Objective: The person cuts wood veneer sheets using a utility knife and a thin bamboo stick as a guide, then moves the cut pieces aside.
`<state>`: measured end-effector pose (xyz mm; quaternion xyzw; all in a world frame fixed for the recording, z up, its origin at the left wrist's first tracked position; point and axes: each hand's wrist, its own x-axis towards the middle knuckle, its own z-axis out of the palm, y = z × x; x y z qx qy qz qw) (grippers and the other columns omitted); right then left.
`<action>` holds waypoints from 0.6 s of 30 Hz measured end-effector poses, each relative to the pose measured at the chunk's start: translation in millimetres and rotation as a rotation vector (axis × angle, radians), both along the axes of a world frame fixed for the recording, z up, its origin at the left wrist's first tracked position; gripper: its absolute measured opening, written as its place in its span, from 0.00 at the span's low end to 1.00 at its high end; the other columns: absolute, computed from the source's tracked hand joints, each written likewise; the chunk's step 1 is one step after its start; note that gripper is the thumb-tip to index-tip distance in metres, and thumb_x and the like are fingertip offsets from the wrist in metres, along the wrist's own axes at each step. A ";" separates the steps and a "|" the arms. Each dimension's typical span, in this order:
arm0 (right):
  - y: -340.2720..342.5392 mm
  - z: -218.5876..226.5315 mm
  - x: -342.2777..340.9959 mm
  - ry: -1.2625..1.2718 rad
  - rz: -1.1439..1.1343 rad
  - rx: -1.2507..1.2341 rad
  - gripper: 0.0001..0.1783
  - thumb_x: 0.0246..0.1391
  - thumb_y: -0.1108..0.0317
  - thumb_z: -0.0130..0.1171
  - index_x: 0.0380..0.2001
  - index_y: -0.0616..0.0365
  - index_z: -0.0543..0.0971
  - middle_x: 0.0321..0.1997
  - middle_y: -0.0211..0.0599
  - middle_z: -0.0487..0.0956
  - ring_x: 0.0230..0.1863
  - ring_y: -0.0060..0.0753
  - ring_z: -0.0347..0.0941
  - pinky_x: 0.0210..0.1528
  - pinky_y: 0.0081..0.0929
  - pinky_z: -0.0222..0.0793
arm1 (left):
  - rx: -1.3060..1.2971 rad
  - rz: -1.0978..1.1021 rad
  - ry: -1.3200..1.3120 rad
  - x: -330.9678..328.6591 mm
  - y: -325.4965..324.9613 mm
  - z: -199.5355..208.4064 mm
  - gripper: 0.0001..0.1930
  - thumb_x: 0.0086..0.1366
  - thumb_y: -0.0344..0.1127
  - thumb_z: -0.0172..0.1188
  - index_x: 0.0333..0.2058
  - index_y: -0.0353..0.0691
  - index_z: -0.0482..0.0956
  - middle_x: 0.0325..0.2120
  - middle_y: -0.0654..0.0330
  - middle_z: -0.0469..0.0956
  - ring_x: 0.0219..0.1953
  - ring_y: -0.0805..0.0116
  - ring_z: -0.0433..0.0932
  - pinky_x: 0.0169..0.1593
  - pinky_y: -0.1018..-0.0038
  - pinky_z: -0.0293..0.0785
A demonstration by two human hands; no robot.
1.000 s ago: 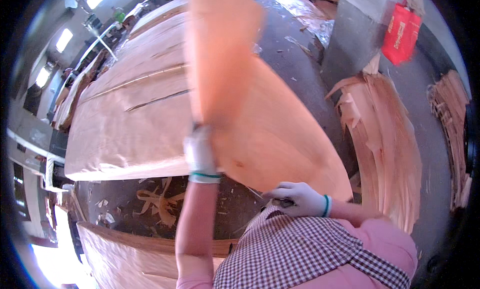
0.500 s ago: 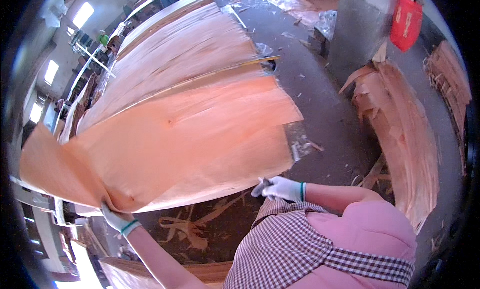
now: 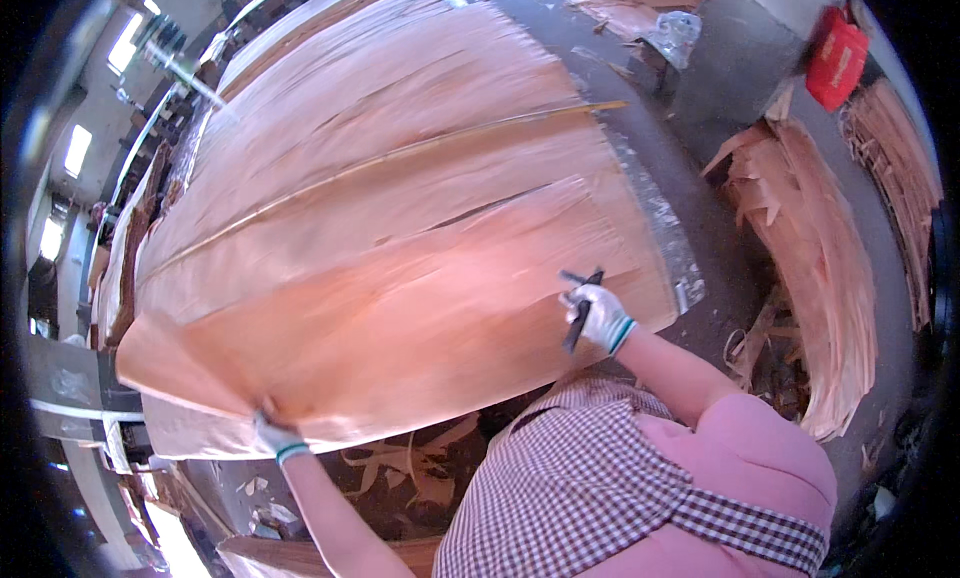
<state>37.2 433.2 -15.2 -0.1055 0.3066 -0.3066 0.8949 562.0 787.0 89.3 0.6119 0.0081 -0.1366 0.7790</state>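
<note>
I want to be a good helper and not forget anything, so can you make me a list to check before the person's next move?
1. Left hand has a grip on the near edge of the thin wood sheet: ok.
2. Right hand holds the dark tool: ok.
3. Gloves are on both hands: ok.
4. The sheet lies all flat: not ok, its left end curls up.
5. The long thin stick lies beyond the sheet: ok.
6. The tool's sharp part is covered: cannot tell, too small to see.
</note>
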 end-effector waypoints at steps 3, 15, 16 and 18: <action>11.3 9.2 29.4 0.190 -0.129 -0.029 0.23 0.54 0.75 0.47 0.55 0.60 0.68 0.30 0.35 0.74 0.31 0.27 0.72 0.24 0.22 0.64 | -0.182 -0.001 0.183 50.4 -13.6 -46.7 0.16 0.66 0.41 0.48 0.46 0.38 0.75 0.42 0.55 0.77 0.44 0.61 0.76 0.50 0.62 0.73; 87.8 43.0 83.2 0.932 -0.126 -0.771 0.27 0.49 0.78 0.47 0.56 0.62 0.71 0.36 0.32 0.76 0.28 0.20 0.67 0.36 0.20 0.68 | 0.162 0.179 0.278 61.1 -42.3 -63.6 0.32 0.54 0.51 0.65 0.54 0.49 0.62 0.47 0.56 0.68 0.43 0.64 0.71 0.41 0.63 0.72; 92.3 40.2 85.7 0.915 -0.181 -0.923 0.27 0.50 0.80 0.46 0.56 0.63 0.71 0.38 0.33 0.76 0.29 0.21 0.68 0.38 0.21 0.69 | 0.217 0.220 0.303 64.6 -46.7 -64.6 0.31 0.54 0.46 0.66 0.54 0.49 0.62 0.46 0.56 0.69 0.42 0.64 0.72 0.39 0.63 0.72; 93.5 60.4 90.1 0.985 -0.029 -1.235 0.27 0.49 0.84 0.45 0.55 0.65 0.71 0.44 0.41 0.77 0.32 0.26 0.70 0.41 0.21 0.68 | 0.271 0.285 0.324 83.1 -35.4 -80.8 0.31 0.54 0.37 0.66 0.55 0.49 0.61 0.43 0.55 0.70 0.40 0.63 0.73 0.37 0.63 0.73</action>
